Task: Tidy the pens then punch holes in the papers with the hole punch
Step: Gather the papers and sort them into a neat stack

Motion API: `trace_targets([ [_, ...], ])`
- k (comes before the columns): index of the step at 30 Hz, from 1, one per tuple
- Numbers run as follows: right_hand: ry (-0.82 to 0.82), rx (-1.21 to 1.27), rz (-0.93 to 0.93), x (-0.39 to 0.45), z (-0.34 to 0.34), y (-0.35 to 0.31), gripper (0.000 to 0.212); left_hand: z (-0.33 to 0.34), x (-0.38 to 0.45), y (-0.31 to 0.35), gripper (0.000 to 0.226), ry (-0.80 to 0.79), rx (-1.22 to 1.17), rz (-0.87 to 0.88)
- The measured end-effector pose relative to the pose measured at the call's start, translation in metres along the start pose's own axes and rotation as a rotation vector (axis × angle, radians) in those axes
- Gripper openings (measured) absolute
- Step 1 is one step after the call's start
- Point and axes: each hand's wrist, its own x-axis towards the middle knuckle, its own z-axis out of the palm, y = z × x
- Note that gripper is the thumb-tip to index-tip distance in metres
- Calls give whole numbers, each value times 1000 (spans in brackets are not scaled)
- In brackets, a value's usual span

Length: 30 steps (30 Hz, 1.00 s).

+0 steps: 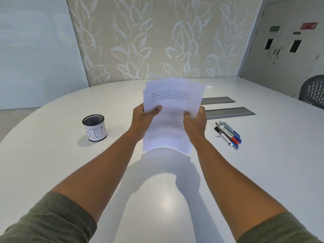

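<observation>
Nearest me, my green sleeves (pixel 52 218) frame a bare stretch of white desk (pixel 263 172), glossy enough to throw a hard shadow of my arms. Further out, my left hand (pixel 142 118) and right hand (pixel 194 121) each grip a side edge of the papers (pixel 172 102), thumbs on the printed face, the stack raised off the desk and sagging at its lower edge. The sheets look unevenly squared at the top, so I judge the risk is a loose sheet sliding out if either grip eases, or misaligned holes if I punch before tapping them flush. To my right the pens (pixel 228 135) lie loose in a cluster on the desk, a small paper clip (pixel 218 136) just beside them; to my left the mesh cup (pixel 94 128) with a handwritten label stands seemingly empty, well apart from them. So the tidying looks undone, and I see no hole punch anywhere. Beyond the papers, two grey cable hatches (pixel 229 113) sit flush in the desk. Farthest off are leaf-patterned wallpaper (pixel 157 37), a mesh chair (pixel 313 92) at right, and double doors (pixel 280 46).
</observation>
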Motion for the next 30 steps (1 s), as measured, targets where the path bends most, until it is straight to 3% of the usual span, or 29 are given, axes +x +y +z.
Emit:
trace_targets([
  [6,-61,-66,63,-17,-7,32,18,-15,-13,-31,25,-62,106,-113],
  [10,-54,-67,47,-17,-8,28,20,-14,-9,-33,17,-5,147,-97],
  [20,-57,-20,58,-18,-14,27,22,-15,-14,-34,43,16,76,-60],
  [30,-60,23,64,-15,-16,24,13,-15,-12,-35,26,11,153,-72],
])
